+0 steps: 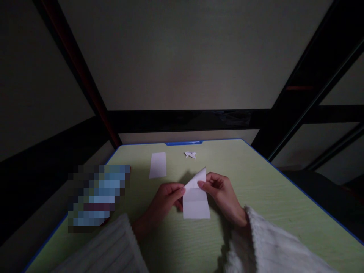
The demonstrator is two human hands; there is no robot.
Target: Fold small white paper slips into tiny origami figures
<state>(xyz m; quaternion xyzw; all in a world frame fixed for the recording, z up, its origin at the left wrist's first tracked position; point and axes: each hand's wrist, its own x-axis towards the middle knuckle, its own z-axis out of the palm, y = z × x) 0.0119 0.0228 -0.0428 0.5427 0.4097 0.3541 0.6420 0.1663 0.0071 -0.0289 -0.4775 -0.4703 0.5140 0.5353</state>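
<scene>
Two ribbed, pale knit sleeves flank the near side of the held paper. This single thin white sheet, creased crosswise with a slanted peak, is pinched in the grip of the left hand at its left edge and the right hand at its upper right, over the wood-grained, greenish counter. Left of the held paper lies one pixelated object; beyond it, leftward, one flat rectangular sheet; farther, one small angular folded figure.
</scene>
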